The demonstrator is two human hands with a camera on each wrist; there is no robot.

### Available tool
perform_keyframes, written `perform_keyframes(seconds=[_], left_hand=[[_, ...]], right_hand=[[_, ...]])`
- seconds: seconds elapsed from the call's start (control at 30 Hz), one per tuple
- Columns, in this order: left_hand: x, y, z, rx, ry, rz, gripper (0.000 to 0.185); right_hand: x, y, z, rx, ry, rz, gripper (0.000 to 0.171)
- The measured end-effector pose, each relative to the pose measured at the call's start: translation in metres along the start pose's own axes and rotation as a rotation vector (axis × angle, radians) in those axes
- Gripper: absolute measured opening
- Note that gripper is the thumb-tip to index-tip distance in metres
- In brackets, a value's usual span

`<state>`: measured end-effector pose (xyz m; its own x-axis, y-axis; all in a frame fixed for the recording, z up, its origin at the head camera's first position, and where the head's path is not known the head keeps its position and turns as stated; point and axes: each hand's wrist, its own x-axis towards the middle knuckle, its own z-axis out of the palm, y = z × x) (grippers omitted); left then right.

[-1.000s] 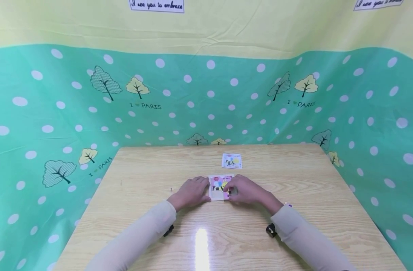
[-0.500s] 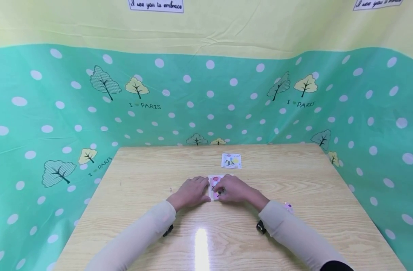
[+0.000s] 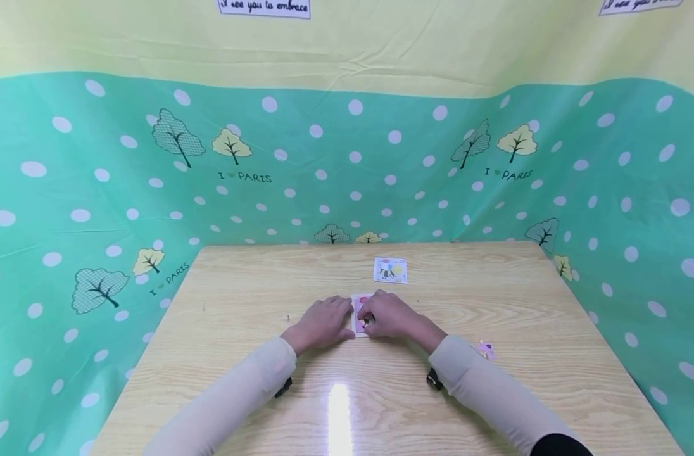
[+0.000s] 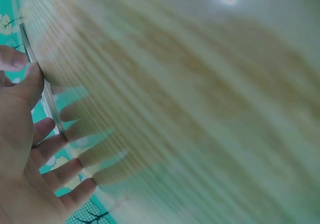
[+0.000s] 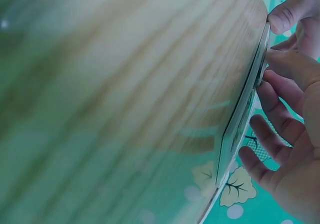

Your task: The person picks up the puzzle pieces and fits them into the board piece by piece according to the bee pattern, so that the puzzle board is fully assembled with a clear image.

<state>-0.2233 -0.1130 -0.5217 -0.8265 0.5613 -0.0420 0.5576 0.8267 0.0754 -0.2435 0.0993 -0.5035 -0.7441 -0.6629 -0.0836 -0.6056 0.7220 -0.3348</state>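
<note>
Counter (image 3: pixel 239 392): one, pale wood grain; a glare spot is seen near the front edge.
Loose piece (image 3: pixel 486 349): one, small and pink, lying on the counter just right of the right sleeve.
Hands: two. The left hand (image 3: pixel 321 323) is laid flat, fingers straight, against the left edge of the picture board (image 3: pixel 359 314). The right hand (image 3: pixel 389 315) is set over the board, its grip curled and pressed on a small piece there; what the piece shows cannot be told.
Picture board: one, flat on the counter between the hands, mostly covered.
Card (image 3: pixel 389 270): one, farther back, well apart from the hands.
Change: the right hand is found shifted left since a second ago, so less board is shown; the pink piece, then half hidden by the sleeve, is uncovered.
</note>
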Motion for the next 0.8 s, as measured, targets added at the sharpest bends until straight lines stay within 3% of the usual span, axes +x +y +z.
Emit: perform_keyframes(seconds=[0.23, 0.8], left_hand=[[-0.0011, 0.0015, -0.0012, 0.01, 0.04, 0.023, 0.061], [-0.0026, 0.0025, -0.0037, 0.008, 0.016, 0.018, 0.063]], right_hand=[[-0.0008, -0.0003, -0.0017, 0.027, 0.015, -0.021, 0.027], [0.0007, 0.0023, 0.0, 0.025, -0.014, -0.012, 0.024]])
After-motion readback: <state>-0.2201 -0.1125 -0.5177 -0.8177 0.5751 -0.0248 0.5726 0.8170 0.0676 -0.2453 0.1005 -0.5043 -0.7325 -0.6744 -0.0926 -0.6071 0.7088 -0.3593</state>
